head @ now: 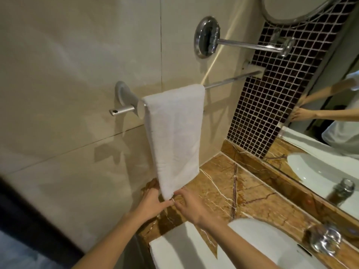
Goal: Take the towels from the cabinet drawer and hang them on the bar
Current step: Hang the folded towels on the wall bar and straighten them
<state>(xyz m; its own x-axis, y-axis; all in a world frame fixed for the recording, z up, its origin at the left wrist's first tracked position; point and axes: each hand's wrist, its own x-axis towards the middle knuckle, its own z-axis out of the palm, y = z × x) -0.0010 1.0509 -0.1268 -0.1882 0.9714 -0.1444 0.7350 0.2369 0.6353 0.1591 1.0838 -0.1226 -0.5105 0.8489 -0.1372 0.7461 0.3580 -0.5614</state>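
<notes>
Both hands (151, 199) (191, 205) pinch the towel (174, 131) at its hem.

A bathroom: a white washbasin (250, 247) set in a marble worktop (229, 183), chrome tap (325, 239), wall mirror (334, 133), and tiled walls carrying a towel bar (229, 81).

Overall light: warm, yellowish interior light of moderate brightness; the beige wall (77, 55) is evenly lit.
Shadows: soft, overlapping shadows of the towel (174, 133) and the bar (229, 80) fall on the wall on both sides of the towel.
Glare: a pale streak crosses the wall above the bar; hard highlights sit on the chrome faucet (326, 239).
Darkest area: near left corner, almost black.
Blur: the faucet and the reflections in the mirror (340, 94) at right are smeared; the towel is fairly sharp.
Distortion: wide-angle; wall seams and the tabletop (252, 191) edge bow toward the frame edges.
</notes>
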